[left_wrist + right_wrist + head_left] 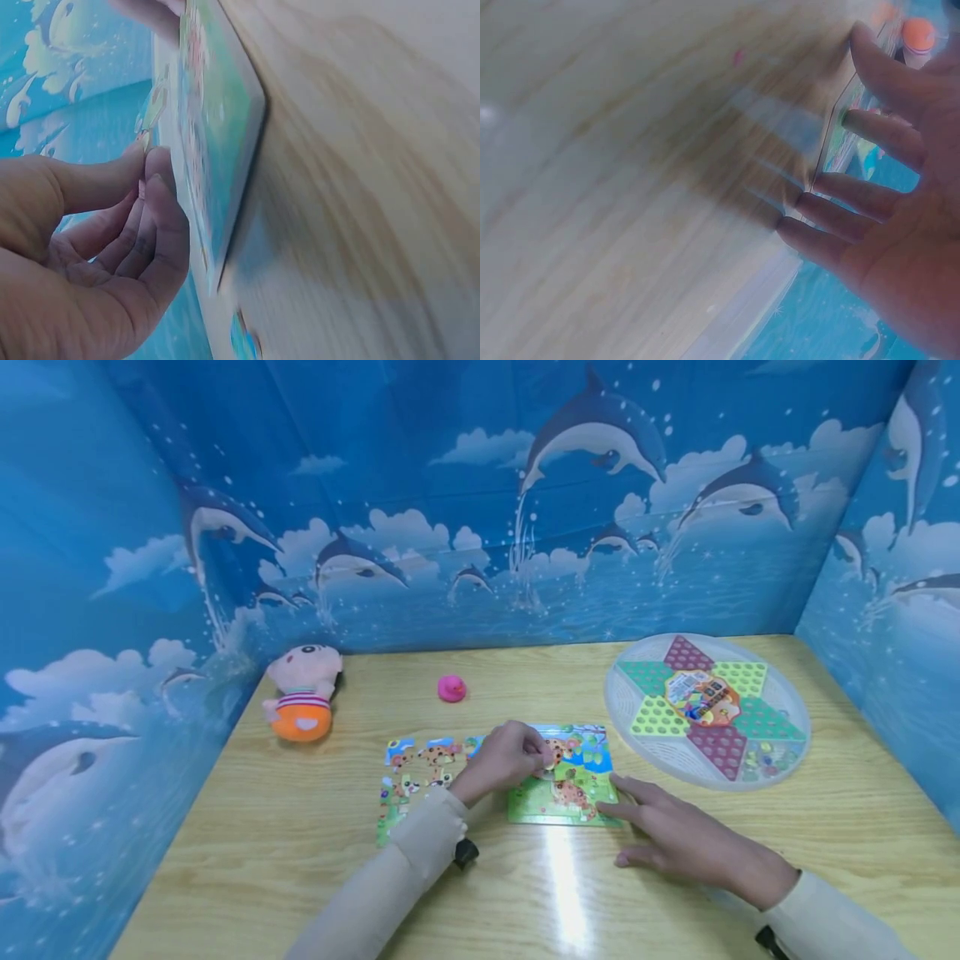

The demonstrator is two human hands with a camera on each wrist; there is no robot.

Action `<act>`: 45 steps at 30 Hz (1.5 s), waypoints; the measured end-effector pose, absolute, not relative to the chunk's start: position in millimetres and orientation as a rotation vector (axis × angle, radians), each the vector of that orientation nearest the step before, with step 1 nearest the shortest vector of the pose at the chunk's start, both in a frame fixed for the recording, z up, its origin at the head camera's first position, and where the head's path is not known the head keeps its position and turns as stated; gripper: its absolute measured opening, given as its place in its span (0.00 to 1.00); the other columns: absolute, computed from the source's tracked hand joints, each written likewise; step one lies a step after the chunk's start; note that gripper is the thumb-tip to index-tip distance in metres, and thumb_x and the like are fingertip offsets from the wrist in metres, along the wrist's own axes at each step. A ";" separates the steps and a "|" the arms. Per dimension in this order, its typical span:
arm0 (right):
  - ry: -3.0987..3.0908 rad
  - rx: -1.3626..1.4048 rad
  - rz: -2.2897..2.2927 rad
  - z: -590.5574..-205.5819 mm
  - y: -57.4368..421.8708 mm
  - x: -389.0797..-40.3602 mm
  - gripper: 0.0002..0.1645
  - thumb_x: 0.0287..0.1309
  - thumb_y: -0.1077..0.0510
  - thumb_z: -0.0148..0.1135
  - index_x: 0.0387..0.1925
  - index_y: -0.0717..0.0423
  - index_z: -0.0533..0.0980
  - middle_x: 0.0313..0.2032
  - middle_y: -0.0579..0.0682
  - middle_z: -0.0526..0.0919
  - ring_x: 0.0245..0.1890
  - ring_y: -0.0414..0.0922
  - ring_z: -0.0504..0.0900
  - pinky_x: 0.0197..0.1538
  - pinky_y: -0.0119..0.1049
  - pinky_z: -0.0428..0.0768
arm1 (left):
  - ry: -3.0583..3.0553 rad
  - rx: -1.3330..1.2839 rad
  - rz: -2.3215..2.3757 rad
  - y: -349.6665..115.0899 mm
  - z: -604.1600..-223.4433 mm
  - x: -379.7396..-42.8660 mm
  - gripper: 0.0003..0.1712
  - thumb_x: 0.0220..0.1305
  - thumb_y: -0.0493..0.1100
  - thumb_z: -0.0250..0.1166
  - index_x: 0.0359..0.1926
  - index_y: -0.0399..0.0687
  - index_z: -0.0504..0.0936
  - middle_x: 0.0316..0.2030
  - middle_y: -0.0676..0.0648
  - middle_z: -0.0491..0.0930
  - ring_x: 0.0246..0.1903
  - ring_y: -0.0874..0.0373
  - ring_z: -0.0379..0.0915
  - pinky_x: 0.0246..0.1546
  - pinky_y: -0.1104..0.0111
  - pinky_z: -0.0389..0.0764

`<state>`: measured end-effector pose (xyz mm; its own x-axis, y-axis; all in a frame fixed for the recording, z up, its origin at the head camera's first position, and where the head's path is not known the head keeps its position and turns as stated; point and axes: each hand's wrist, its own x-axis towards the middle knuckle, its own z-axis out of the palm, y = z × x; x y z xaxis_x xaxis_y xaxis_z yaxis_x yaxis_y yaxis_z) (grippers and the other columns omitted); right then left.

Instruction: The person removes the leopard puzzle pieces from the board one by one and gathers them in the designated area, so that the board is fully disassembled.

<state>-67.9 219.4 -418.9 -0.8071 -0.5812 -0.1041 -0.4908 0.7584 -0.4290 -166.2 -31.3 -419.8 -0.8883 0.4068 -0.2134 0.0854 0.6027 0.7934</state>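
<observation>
A jigsaw puzzle board [534, 812] with a green and blue cartoon picture lies on the table. Over its upper left part, my left hand [504, 760] pinches a small puzzle piece [154, 109] between thumb and index finger; the other fingers curl loosely beneath. My right hand [671, 828] is at the board's right side, fingers spread and fairly straight, with fingertips at its edge. Left of the board lies a group of loose puzzle pieces [396, 787], partly covered by my left forearm.
A pink toy duck [452, 688] sits behind the pieces. At the back left is a plush doll [302, 693] in orange shorts. A round Chinese checkers board [647, 745] lies at the right. Dolphin-printed cloth [465, 485] walls the table's back and sides.
</observation>
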 end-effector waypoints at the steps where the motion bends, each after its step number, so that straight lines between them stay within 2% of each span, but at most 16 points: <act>1: 2.724 -0.841 -0.570 -419.0 219.3 -68.0 0.38 0.52 0.44 0.75 0.63 0.55 0.77 0.70 0.71 0.63 0.67 0.70 0.65 0.63 0.64 0.71 | 2.460 0.387 1.188 -35.6 -419.0 -165.6 0.03 0.63 0.35 0.69 0.32 0.44 0.86 0.27 0.51 0.83 0.27 0.58 0.79 0.26 0.70 0.80; 8: 2.723 -0.846 -0.569 -419.0 219.4 -68.1 0.39 0.52 0.44 0.76 0.63 0.55 0.77 0.70 0.72 0.63 0.67 0.70 0.65 0.63 0.64 0.70 | 2.516 0.373 1.148 -68.8 -415.1 -160.4 0.05 0.65 0.38 0.70 0.31 0.51 0.86 0.29 0.53 0.83 0.31 0.58 0.79 0.34 0.66 0.81; 16: 2.718 -0.869 -0.577 -419.1 219.6 -68.4 0.38 0.53 0.44 0.75 0.62 0.55 0.78 0.70 0.72 0.64 0.67 0.70 0.65 0.63 0.63 0.71 | 2.565 0.367 1.126 -104.4 -414.0 -153.7 0.04 0.65 0.40 0.70 0.32 0.48 0.86 0.28 0.53 0.82 0.30 0.59 0.78 0.33 0.66 0.80; 25: 2.716 -0.870 -0.578 -419.2 219.9 -68.4 0.38 0.53 0.44 0.75 0.63 0.55 0.78 0.70 0.71 0.63 0.68 0.69 0.65 0.63 0.63 0.71 | 2.600 0.359 1.105 -131.8 -415.2 -144.6 0.05 0.65 0.37 0.70 0.30 0.47 0.85 0.27 0.53 0.81 0.29 0.59 0.77 0.32 0.65 0.80; 39: 2.719 -0.852 -0.583 -418.9 219.9 -68.3 0.38 0.53 0.43 0.75 0.63 0.55 0.78 0.70 0.71 0.63 0.67 0.70 0.65 0.63 0.63 0.70 | 2.687 0.297 0.971 -139.6 -416.2 -140.8 0.08 0.63 0.35 0.71 0.28 0.50 0.87 0.26 0.55 0.81 0.27 0.62 0.75 0.31 0.67 0.78; 45: 2.716 -0.845 -0.586 -418.6 219.8 -68.1 0.38 0.53 0.43 0.75 0.63 0.54 0.77 0.70 0.71 0.63 0.68 0.69 0.65 0.63 0.64 0.70 | 2.722 0.294 0.929 -138.1 -417.3 -140.2 0.05 0.62 0.39 0.73 0.29 0.51 0.87 0.27 0.56 0.81 0.27 0.61 0.74 0.31 0.66 0.77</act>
<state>-68.1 219.8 -418.6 -0.8051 -0.5839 -0.1043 -0.4890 0.7530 -0.4403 -140.2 -138.1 -417.3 -0.9483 0.2686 -0.1692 0.1090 0.7762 0.6210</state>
